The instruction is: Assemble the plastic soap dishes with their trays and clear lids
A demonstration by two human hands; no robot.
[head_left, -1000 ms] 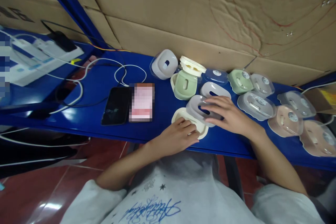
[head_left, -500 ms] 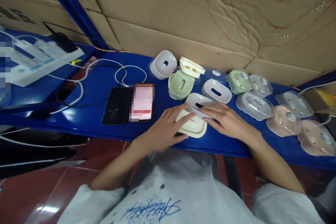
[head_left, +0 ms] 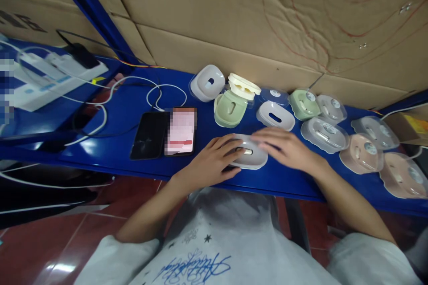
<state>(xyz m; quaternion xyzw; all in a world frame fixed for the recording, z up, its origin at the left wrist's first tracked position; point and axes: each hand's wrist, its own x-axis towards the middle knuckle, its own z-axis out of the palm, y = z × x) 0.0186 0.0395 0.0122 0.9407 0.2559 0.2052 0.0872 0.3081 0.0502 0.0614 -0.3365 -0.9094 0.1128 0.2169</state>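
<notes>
A light grey oval soap dish point(head_left: 256, 159) with a slot in its middle lies near the table's front edge. Through the slot shows a cream ridge, from the cream piece beneath it. My left hand point(head_left: 214, 156) holds the dish's left side, fingers over the top and thumb at the near edge. Above its far right edge my right hand point(head_left: 284, 147) has its fingers stretched out, slightly blurred; whether they touch the dish I cannot tell. Just behind lies another pale slotted dish point(head_left: 286, 121).
Left of my hands lie a black phone point(head_left: 149, 136) and a lit phone point(head_left: 181, 131). Behind stand a green dish point(head_left: 227, 116), cream pieces point(head_left: 244, 82) and a grey dish point(head_left: 212, 75). Several lidded dishes point(head_left: 324, 136) fill the right. Cables and a power strip point(head_left: 40, 82) occupy the left.
The grey slotted dish has moved toward me, from behind the cream piece to on top of it, covering it. My left hand has stayed nearly in place; my right hand has lifted slightly.
</notes>
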